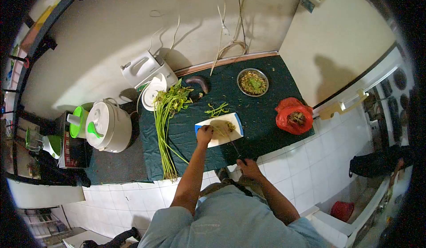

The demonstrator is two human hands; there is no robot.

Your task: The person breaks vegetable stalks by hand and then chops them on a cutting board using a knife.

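A white cutting board with blue ends (219, 140) lies near the front of the table. My left hand (204, 135) is closed over its left part, around thin green stems that barely show. In my right hand (250, 168) is the black handle of a knife (234, 147), whose thin blade reaches over the board. Chopped green pieces (230, 126) sit at the board's right side. Just behind it are loose cut stems (217, 110). To the left lies a long bunch of leafy greens (165, 128).
A metal bowl of chopped vegetables (253, 82) stands at the back right, and a red plastic bag (290, 110) at the right edge. An eggplant (199, 83) lies behind the board. Leftward are a hand mixer (146, 70) and a rice cooker (111, 126).
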